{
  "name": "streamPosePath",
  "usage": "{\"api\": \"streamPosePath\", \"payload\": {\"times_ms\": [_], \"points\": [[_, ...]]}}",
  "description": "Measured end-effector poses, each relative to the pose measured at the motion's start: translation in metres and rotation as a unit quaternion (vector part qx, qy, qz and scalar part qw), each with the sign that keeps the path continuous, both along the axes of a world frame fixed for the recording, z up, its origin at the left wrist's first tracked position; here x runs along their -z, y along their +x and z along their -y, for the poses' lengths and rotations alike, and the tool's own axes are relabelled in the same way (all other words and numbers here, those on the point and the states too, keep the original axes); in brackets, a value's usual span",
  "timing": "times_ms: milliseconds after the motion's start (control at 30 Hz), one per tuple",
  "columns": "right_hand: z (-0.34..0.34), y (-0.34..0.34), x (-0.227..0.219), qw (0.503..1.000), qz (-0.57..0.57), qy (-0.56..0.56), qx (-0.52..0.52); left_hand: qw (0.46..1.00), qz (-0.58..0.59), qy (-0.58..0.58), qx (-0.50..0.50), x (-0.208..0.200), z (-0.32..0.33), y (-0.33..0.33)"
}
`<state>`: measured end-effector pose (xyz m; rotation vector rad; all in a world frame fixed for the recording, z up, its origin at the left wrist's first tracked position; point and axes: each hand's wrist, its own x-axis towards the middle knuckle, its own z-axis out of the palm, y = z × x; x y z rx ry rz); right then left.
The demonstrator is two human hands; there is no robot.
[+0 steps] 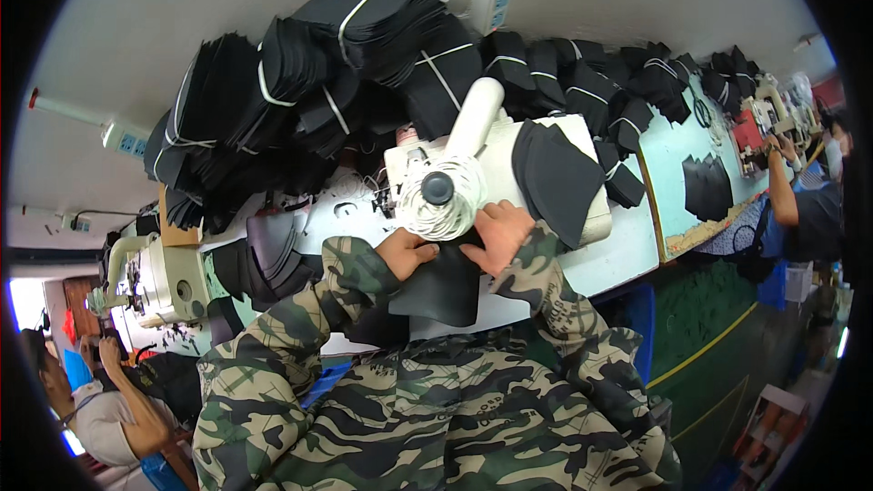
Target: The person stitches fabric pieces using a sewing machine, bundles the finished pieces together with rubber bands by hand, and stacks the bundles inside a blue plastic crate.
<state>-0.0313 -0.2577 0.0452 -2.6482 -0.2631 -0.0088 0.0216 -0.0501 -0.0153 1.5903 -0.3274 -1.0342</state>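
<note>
My left hand [406, 255] and my right hand [500, 235] are close together in front of a cream machine [476, 118]. A curved black sheet piece [440, 284] hangs toward me between them. My left thumb and fingers pinch its left upper edge; my right thumb presses its right side, with the fingers by the machine head. The far edge of the piece disappears under a coil of white cord [464, 203], which surrounds a round black knob [437, 187]. Black cut pieces [556, 184] lie stacked on the machine bed to the right.
Tied bundles of black pieces [364, 23] are piled along the wall. More dark pieces [273, 250] lie left on the white table [591, 265]. Another machine [164, 282] stands further left. People work at the left [123, 409] and the far right [805, 209].
</note>
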Motion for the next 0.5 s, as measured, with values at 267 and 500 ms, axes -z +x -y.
{"api": "streamPosePath", "payload": {"times_ms": [267, 500], "points": [[0.009, -0.042, 0.007, 0.980, -0.119, 0.128, 0.091, 0.970, -0.107, 0.216, -0.003, -0.058, 0.011, 0.011], [0.045, -0.070, -0.020, 0.932, 0.013, 0.325, 0.158, 0.918, 0.356, 0.167, -0.061, -0.013, -0.036, 0.009]]}}
